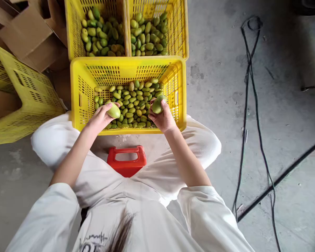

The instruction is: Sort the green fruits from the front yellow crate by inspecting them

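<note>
In front of my knees stands a yellow plastic crate with many small green, oval fruits on its floor; they look like small mangoes. My left hand is closed around a pale green fruit over the crate's near left part. Over the near right part, my right hand grips a darker green fruit, with the thumb on its upper side. Both held fruits are above the pile and apart from each other. One brownish fruit lies at the back of the pile.
Behind are two more yellow crates, left and right, holding similar fruit. A yellow crate and cardboard boxes are at the left. A red stool is beneath me. Black cables lie on the floor at right.
</note>
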The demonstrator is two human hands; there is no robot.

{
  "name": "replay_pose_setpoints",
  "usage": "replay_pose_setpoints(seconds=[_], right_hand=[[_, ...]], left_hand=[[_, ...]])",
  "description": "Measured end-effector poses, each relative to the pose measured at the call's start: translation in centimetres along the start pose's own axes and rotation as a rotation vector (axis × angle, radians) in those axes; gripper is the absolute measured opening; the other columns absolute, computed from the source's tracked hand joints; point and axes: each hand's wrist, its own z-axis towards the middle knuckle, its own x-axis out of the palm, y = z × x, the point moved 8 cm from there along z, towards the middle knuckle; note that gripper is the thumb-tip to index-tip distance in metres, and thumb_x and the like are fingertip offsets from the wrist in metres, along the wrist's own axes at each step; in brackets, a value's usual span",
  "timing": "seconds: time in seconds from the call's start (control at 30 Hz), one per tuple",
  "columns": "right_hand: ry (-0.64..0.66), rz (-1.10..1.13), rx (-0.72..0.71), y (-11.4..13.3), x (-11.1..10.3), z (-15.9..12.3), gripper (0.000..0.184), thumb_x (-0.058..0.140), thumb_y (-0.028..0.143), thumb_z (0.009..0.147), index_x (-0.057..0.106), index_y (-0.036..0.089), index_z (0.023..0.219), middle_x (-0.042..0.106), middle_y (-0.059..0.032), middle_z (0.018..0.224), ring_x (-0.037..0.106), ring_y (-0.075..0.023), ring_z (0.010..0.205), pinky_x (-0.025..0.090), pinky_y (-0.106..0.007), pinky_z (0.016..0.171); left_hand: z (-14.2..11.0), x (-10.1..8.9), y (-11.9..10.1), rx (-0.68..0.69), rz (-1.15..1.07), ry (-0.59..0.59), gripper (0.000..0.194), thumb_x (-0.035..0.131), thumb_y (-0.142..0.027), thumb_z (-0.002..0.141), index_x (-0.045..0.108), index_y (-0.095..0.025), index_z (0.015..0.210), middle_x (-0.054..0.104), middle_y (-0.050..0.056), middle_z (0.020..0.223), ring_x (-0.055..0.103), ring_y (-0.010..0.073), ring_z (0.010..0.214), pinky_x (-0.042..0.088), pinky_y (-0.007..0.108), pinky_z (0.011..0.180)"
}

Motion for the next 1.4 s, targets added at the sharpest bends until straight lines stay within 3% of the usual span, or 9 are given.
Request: replay_pose_setpoints(seconds=[0.13,0.33,0.57,0.7,0.83,0.93,1.07,1.27,1.4], right_hand=[[-0.005,0.044,0.033,-0.4,0.0,0.2,0.049,0.089,0.065,0.070,0.068,0.024,0.087,0.064,0.0007,0.082,0.053,-0.0128,0.065,0.052,-0.025,0.054],[0.040,-0.020,0.008,-0.6,0.7,0.0,0.049,0.091,0.043,0.073,0.072,0.027,0.115,0.072,0.0002,0.095,0.062,-0.0148,0.072,0.053,-0.027,0.058],[0.093,0.042,0.064,-1.4,1.4,0.1,0.051,0.078,0.040,0.078,0.064,0.033,0.126,0.076,-0.0020,0.112,0.074,-0.0250,0.104,0.064,-0.042,0.088],[0.015,-0.014,0.019,-1.3,0.6,0.1,0.047,0.090,0.041,0.073,0.061,0.031,0.108,0.075,0.0003,0.107,0.073,-0.0200,0.092,0.061,-0.032,0.076],[-0.030,-0.024,0.002,-1.4,0.2,0.1,0.052,0.095,0.044,0.068,0.062,0.028,0.104,0.075,0.0016,0.099,0.061,-0.0134,0.075,0.051,-0.024,0.063],[-0.051,-0.026,0.022,-1.6,0.1,0.3,0.053,0.091,0.057,0.069,0.067,0.026,0.104,0.071,0.0006,0.088,0.052,-0.0124,0.066,0.042,-0.023,0.053],[-0.099,-0.014,0.046,-2.0,-0.4,0.5,0.049,0.077,0.071,0.079,0.064,0.024,0.083,0.058,0.0004,0.074,0.053,-0.0140,0.065,0.038,-0.023,0.047],[-0.059,0.033,0.045,-2.4,-0.6,0.7,0.034,0.088,0.045,0.071,0.069,0.025,0.092,0.067,0.0006,0.083,0.055,-0.0131,0.065,0.047,-0.025,0.051],[-0.030,0.034,0.055,-2.5,-0.3,0.7,0.031,0.087,0.040,0.075,0.067,0.026,0.094,0.066,0.0027,0.080,0.056,-0.0129,0.064,0.046,-0.024,0.050]], left_hand=[[0.0,-0.1,0.8,-0.069,-0.059,-0.020,0.033,0.075,-0.048,0.083,0.065,-0.017,0.079,0.065,0.003,0.085,0.063,0.0142,0.075,0.055,0.026,0.071],[-0.1,0.9,1.1,-0.139,-0.114,0.057,0.029,0.078,-0.035,0.075,0.070,-0.015,0.093,0.066,0.002,0.076,0.060,0.0124,0.058,0.043,0.022,0.048],[-0.1,1.4,1.0,-0.129,-0.204,0.060,0.030,0.068,-0.023,0.080,0.070,-0.017,0.109,0.077,0.009,0.099,0.075,0.0236,0.093,0.061,0.033,0.076],[0.1,1.5,0.9,-0.054,-0.143,0.093,0.035,0.084,-0.027,0.079,0.069,-0.018,0.109,0.079,0.012,0.111,0.075,0.0230,0.099,0.060,0.029,0.076],[0.4,1.1,1.0,-0.001,-0.140,0.073,0.040,0.094,-0.028,0.071,0.071,-0.018,0.103,0.079,0.010,0.106,0.072,0.0175,0.087,0.057,0.024,0.071],[0.6,0.6,0.9,0.033,-0.165,0.023,0.040,0.094,-0.026,0.069,0.074,-0.018,0.103,0.078,0.007,0.099,0.069,0.0141,0.082,0.053,0.020,0.066],[0.8,0.2,1.0,0.035,-0.222,-0.033,0.041,0.098,-0.025,0.062,0.074,-0.017,0.094,0.074,0.004,0.089,0.065,0.0117,0.079,0.048,0.016,0.060],[0.7,0.1,1.6,-0.033,-0.296,-0.111,0.033,0.087,-0.041,0.078,0.065,-0.017,0.077,0.066,0.001,0.081,0.058,0.0080,0.066,0.050,0.018,0.059],[0.5,0.2,1.8,-0.093,-0.294,-0.124,0.022,0.081,-0.031,0.078,0.064,-0.017,0.079,0.069,0.003,0.085,0.067,0.0121,0.074,0.056,0.022,0.068]])
